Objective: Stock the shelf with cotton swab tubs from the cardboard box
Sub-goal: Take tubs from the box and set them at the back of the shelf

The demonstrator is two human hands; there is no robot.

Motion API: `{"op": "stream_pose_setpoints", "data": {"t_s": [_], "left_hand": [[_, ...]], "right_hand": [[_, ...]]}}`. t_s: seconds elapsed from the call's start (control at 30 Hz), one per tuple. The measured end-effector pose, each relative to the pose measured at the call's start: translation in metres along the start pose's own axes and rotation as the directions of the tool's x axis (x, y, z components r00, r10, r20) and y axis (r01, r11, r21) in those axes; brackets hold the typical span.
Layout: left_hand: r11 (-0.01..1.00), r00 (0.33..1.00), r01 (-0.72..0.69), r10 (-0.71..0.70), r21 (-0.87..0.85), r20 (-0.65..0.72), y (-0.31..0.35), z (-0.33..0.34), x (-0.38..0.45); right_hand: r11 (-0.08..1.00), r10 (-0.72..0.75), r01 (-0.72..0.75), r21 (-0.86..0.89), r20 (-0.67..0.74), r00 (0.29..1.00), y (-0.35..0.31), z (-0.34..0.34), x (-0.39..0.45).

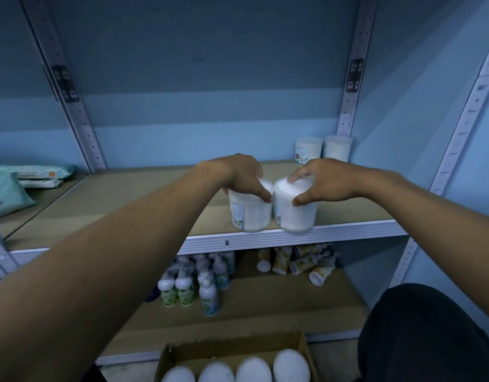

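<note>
Head cam | our left hand (pixel 239 172) grips left swab tub (pixel 248 209) | right hand (pixel 324 180) grips right swab tub (pixel 295 209) | both touching at shelf (pixel 292 234) front edge | cardboard box (pixel 237 347) below

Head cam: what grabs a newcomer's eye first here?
Both hands meet at the shelf's front edge: the left hand grips one cotton swab tub, the right hand grips another, side by side. Two more tubs stand at the back right, and the cardboard box below shows four white lids.
</note>
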State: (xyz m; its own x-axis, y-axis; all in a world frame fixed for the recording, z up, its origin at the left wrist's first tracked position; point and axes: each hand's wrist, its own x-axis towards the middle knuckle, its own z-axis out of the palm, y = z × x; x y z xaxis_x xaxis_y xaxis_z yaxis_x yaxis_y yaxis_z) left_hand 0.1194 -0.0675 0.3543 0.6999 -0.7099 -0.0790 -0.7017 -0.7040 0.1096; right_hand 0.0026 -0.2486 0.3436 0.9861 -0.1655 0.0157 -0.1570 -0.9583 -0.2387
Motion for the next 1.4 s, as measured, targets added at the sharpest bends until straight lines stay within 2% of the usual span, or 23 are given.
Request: {"op": "stream_pose_setpoints", "data": {"t_s": [0.27,0.5,0.73,1.4], "left_hand": [[0.998,0.997,-0.061,0.06,-0.025,-0.042,-0.006,0.001,-0.006],[0.986,0.978,-0.168,0.167,0.005,-0.123,-0.013,0.01,-0.019],[0.985,0.968,-0.17,0.16,-0.032,-0.193,-0.014,0.016,-0.021],[0.994,0.966,-0.107,0.101,-0.013,-0.237,-0.017,0.021,0.033]], "right_hand": [[1.0,0.009,-0.009,-0.016,-0.002,1.0,-0.002,0.001,-0.003],[0.995,-0.055,0.039,-0.094,-0.169,0.984,-0.018,0.011,-0.015],[0.983,-0.039,-0.019,-0.181,-0.313,0.949,-0.027,0.029,-0.017],[0.984,-0.006,-0.057,-0.17,-0.35,0.937,-0.002,0.035,0.046]]}}
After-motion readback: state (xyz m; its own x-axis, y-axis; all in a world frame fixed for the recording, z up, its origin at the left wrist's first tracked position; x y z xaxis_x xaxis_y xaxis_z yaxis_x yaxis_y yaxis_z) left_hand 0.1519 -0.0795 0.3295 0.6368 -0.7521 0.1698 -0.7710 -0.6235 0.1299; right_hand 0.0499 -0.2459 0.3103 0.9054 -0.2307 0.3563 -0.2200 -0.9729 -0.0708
